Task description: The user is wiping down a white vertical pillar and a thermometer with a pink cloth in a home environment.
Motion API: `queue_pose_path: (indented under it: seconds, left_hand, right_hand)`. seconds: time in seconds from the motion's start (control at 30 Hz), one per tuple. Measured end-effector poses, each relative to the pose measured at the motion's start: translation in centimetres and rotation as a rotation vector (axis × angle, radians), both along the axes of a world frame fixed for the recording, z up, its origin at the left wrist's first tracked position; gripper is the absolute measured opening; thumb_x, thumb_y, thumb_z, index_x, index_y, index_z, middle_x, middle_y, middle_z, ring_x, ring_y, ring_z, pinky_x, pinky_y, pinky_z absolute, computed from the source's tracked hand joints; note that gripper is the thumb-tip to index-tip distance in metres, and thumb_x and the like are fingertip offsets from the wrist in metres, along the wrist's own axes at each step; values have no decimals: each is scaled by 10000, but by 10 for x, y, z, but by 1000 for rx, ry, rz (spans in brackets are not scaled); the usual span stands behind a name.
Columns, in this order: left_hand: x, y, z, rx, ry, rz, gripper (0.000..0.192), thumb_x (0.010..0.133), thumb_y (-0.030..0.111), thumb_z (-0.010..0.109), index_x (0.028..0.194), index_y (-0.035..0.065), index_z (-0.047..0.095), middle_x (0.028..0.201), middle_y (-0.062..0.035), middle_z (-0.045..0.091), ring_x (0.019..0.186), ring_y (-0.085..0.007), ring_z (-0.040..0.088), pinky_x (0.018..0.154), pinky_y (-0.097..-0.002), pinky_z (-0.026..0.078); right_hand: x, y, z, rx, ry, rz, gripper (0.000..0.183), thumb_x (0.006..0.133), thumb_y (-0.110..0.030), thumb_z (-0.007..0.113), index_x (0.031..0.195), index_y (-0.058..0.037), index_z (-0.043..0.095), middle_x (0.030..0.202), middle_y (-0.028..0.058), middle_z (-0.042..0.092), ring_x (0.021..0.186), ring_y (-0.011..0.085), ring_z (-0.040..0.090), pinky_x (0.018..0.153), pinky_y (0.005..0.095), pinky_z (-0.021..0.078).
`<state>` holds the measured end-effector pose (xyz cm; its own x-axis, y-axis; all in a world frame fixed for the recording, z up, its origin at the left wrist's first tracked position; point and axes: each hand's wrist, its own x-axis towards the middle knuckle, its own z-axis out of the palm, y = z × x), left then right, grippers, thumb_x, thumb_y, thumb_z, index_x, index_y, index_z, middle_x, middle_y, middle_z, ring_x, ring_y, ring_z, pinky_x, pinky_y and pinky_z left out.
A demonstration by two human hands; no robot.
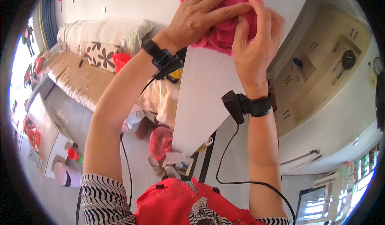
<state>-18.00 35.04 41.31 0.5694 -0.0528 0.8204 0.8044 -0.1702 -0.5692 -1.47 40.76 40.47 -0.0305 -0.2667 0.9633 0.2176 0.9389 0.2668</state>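
Both hands are raised at the top of the view on a bunched pink cloth (224, 34), which lies against a white wood-grain panel (204, 89). My left hand (204, 13) lies over the cloth, its fingers stretched across the folds and pressing them. From the right, my right hand (255, 35) grips the cloth's edge between thumb and fingers. Part of the cloth is hidden under the hands. A black strap with a small device sits on each wrist, and a cable runs from each.
A sofa (72, 74) with a patterned cushion (100, 55) stands at left. Below the panel are a pink basket (156, 144) and a small box of items (183, 166). A lilac bin (66, 175) stands beside a white table (45, 128). Wall shelving (318, 62) is at right.
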Motion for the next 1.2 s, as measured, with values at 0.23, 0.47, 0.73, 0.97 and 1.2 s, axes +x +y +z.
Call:
queue_pose_path:
  seconds: [0.23,0.47,0.73,0.97,1.2]
  left_hand:
    - [3,7,-75,57,-60,-63,659,776,159,688,1386,207,443,1474,-156,338,1337,-374,360,1075,-490,349]
    - [13,-13,-198,-194,-266,43,495,762,212,637,1200,427,553,1396,-56,466,1242,-297,471,929,-427,434]
    - [33,-33,-310,-469,-366,69,514,773,187,599,1225,410,496,1361,-93,456,1108,-300,502,869,-440,451]
    - [46,-49,-393,-631,-454,79,468,753,168,593,1172,368,538,1303,-92,476,1062,-280,519,843,-434,455]
    - [55,-75,-438,-770,-606,73,422,708,104,662,1091,264,583,1265,-131,423,1123,-350,451,915,-495,429]
  right_hand:
    - [5,2,-66,12,-156,-75,411,799,-84,658,1199,-71,566,1050,135,519,947,317,509,810,438,405]
    - [24,-16,-169,-243,-307,-70,397,767,-60,693,1152,-71,594,1069,117,495,962,313,482,824,421,416]
    - [45,-25,-258,-375,-517,-100,425,718,-30,719,1116,-102,589,1069,101,476,981,313,471,840,426,430]
    - [53,-24,-334,-435,-627,-93,455,701,-28,745,1113,-160,602,1078,63,492,961,293,514,817,412,491]
    - [49,-40,-385,-492,-700,-110,505,691,13,704,1143,-180,587,1095,54,472,997,288,500,834,409,490]
